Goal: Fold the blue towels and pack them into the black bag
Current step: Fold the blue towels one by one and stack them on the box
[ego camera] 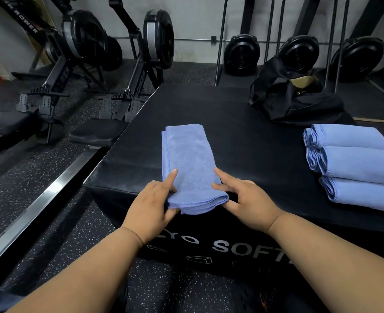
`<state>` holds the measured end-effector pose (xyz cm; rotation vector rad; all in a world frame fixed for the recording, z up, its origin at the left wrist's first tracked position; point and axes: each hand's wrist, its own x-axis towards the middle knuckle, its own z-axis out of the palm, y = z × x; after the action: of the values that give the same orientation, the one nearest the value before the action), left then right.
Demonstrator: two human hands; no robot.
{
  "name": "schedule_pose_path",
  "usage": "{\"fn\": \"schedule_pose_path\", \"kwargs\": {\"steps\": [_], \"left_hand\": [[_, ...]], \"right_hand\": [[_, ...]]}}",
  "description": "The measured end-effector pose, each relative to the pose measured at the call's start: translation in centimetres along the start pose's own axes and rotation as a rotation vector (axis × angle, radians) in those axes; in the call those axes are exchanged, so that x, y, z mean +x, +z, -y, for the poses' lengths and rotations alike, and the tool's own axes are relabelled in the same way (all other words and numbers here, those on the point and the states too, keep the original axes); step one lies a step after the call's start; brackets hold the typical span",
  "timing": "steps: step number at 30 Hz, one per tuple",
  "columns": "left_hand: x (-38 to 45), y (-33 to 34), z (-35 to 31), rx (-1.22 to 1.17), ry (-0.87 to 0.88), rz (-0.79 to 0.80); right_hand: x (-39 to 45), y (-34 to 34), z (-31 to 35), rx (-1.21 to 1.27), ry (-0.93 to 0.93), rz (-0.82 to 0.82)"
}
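Note:
A blue towel [187, 159], folded into a long strip, lies on the black padded box [243, 136] with its near end turned up. My left hand [154, 204] pinches the near left corner of that end, forefinger stretched along the towel's edge. My right hand [247, 199] holds the near right side, fingers against the fold. Three rolled blue towels [355, 163] lie side by side at the box's right. The black bag [294, 98] sits open and slumped at the far right corner of the box.
Two rowing machines [91, 53] stand on the speckled rubber floor [51, 222] to the left, their rails reaching toward me. Black fan units [241, 54] and metal frames line the back wall. The box's front face carries white lettering.

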<state>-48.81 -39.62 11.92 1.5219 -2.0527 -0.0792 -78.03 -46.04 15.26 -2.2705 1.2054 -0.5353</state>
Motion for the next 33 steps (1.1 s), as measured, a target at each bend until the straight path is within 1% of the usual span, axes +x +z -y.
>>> {"fn": "schedule_pose_path", "kwargs": {"steps": [2, 3, 5, 7, 9, 10, 13, 16, 18, 20, 27, 29, 33], "left_hand": [[0.0, -0.3, -0.3, -0.051, -0.038, -0.033], [0.0, -0.4, -0.5, -0.063, -0.031, -0.059], [0.1, -0.6, -0.6, -0.027, 0.072, -0.075], [0.2, -0.3, -0.4, 0.058, 0.174, -0.03], [0.4, 0.0, -0.2, 0.106, 0.199, 0.037], [0.5, 0.1, -0.2, 0.096, 0.193, 0.056], [0.5, -0.3, -0.6, -0.037, 0.085, 0.017], [0.6, -1.4, -1.5, -0.182, -0.147, -0.055], [0.7, -1.6, -1.9, -0.262, -0.31, -0.087], [1.2, -1.8, -2.1, -0.339, -0.414, -0.118], [2.6, -1.8, -2.6, -0.462, -0.597, -0.178], [3.0, -1.8, -2.5, -0.479, -0.657, -0.168], [3.9, -2.1, -2.9, -0.433, -0.709, -0.142]], "right_hand": [[0.1, 0.1, -0.2, 0.046, -0.002, -0.019], [0.2, 0.1, -0.2, 0.058, -0.011, -0.035], [0.4, 0.1, 0.1, 0.053, -0.04, -0.062], [0.6, 0.3, 0.4, -0.026, -0.118, -0.075], [0.8, 0.8, 0.2, -0.112, -0.182, -0.056], [0.8, 0.9, 0.2, -0.102, -0.182, -0.045], [1.1, 0.6, 0.4, -0.003, -0.139, -0.082], [1.2, -0.2, 1.1, 0.086, -0.087, -0.139], [1.3, -0.4, 1.8, 0.194, -0.044, -0.111], [1.6, -0.1, 2.3, 0.279, -0.01, -0.089], [3.7, 0.6, 2.8, 0.426, 0.088, -0.162], [4.1, 0.7, 2.7, 0.418, 0.127, -0.164], [4.8, 1.0, 2.5, 0.36, 0.203, -0.183]]}}
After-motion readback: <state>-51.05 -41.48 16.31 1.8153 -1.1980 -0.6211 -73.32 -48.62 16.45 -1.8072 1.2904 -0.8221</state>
